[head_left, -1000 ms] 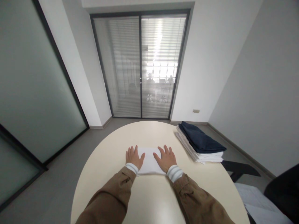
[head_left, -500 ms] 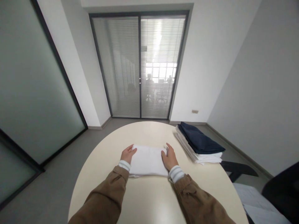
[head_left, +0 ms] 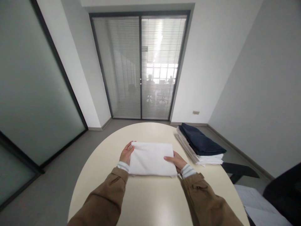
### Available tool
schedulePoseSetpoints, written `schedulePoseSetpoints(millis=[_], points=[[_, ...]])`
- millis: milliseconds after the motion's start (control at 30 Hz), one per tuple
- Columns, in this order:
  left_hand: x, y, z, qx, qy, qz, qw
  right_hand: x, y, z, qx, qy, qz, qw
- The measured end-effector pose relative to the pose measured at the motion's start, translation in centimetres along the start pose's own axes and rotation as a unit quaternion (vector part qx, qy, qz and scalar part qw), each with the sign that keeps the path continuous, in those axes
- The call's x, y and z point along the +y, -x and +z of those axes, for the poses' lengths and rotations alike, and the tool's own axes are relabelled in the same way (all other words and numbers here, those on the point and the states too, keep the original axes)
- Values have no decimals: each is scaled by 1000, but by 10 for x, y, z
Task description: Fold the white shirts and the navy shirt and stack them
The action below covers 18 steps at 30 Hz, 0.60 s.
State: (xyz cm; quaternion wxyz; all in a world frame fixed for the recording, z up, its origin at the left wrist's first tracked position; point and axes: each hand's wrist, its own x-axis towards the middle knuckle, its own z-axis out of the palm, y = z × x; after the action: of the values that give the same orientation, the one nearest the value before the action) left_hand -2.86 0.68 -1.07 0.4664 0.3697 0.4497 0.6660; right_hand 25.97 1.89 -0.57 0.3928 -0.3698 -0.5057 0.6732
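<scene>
1. Grips the white cloth (head_left: 150,160) by its left edge with the left hand (head_left: 126,154) — closed on it, with the thumb on top and the other fingers partly hidden behind.
2. Grips the right edge with the right hand (head_left: 180,161), also closed on the cloth, with the thumb laid across the top and the fingers mostly out of sight beneath.
3. Holds from opposite sides, probably to support the folded layers evenly and stop any slipping.
4. Has the cloth over the middle of the table (head_left: 141,201), likely for equal reach; cannot tell whether lifted clear.
5. Shows a white pile (head_left: 210,159) under a navy cloth (head_left: 199,139) near the right rim — presumably set aside to leave elbow room.
</scene>
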Motion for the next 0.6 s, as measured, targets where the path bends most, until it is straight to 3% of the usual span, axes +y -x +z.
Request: schedulePoseSetpoints(millis=[233, 600], points=[[-7, 7, -6, -97, -151, -35, 983, 4, 1, -3, 61, 6, -25, 998], [-3, 7, -1, -106, -198, -2, 975, 4, -1, -6, 37, -60, -1, 998]])
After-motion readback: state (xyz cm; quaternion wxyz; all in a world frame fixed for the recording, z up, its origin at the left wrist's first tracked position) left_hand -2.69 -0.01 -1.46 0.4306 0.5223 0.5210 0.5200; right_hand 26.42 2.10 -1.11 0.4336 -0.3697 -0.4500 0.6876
